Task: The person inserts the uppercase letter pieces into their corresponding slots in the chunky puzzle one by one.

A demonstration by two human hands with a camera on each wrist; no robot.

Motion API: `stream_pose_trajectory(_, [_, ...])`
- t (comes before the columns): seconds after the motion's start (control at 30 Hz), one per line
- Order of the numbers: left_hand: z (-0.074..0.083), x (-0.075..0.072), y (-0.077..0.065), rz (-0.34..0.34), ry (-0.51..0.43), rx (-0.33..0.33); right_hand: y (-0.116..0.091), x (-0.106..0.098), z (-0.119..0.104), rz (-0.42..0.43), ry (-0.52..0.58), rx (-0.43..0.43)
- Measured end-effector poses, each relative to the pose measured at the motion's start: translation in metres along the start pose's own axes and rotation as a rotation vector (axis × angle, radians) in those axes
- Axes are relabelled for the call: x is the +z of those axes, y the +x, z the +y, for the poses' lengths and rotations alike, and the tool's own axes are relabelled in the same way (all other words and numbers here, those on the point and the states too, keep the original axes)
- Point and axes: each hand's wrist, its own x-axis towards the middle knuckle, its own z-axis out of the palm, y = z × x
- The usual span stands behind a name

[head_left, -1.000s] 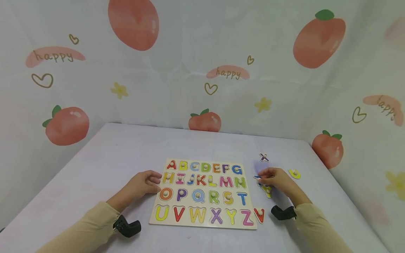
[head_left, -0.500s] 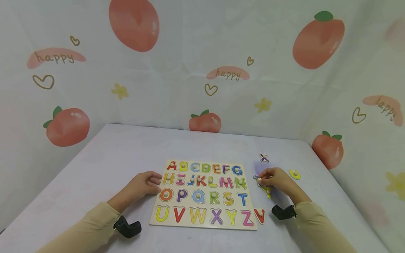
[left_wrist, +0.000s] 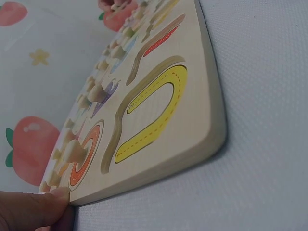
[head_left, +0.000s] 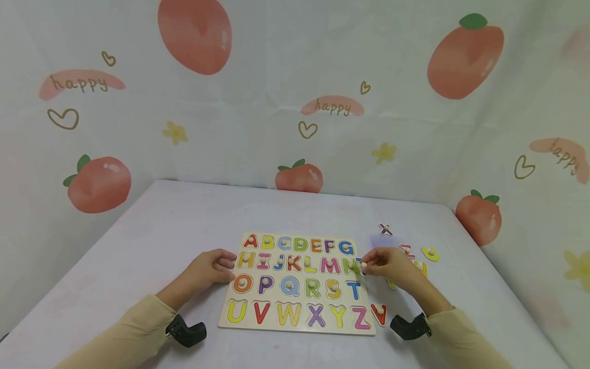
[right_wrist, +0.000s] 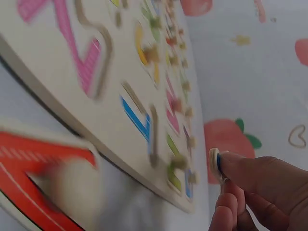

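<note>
A wooden alphabet puzzle board (head_left: 299, 329) lies flat on the table, its upper rows filled with knobbed letters. My left hand (head_left: 209, 266) rests at its left edge, fingers beside the H and thumb (left_wrist: 48, 204) against the edge near the orange O (left_wrist: 86, 154). At the right edge, beside the green N (head_left: 349, 266), my right hand (head_left: 394, 266) pinches a blue letter T piece (right_wrist: 215, 162) between thumb and fingers. The blue T recess (head_left: 353, 290) shows bare, as do the bottom-row recesses, such as the yellow U (left_wrist: 168, 110).
Right of the board lie loose letters: a purple X (head_left: 385, 229), a pink Z (head_left: 405, 250), a yellow U (head_left: 430, 253) and a yellow piece (head_left: 421, 268) partly behind my right hand. A red V (head_left: 379, 314) lies against the board's lower right edge.
My right hand has lifted the blue T from the table and moved left with it to the board's edge. The pink Z and a yellow piece now show. My left hand has stayed put.
</note>
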Motion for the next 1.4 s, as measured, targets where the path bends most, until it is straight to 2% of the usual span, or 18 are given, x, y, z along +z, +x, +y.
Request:
stream_pose_trajectory(0.2, [0.001,0.000,0.000,0.001,0.006,-0.004,-0.013,0.017,0.000,-0.041,0.025,0.011])
stream_pose_trajectory(0.5, [0.000,-0.001,0.001,0.004,0.003,-0.011,-0.022,0.021,-0.002,-0.121,0.038,-0.043])
stream_pose_trajectory(0.97, [0.001,-0.001,0.001,-0.001,-0.001,-0.006,-0.017,0.029,0.002,-0.104,-0.019,-0.004])
stream_pose_trajectory(1.4, [0.000,-0.001,0.000,-0.005,0.005,0.001,-0.018,0.029,0.000,-0.136,-0.023,-0.030])
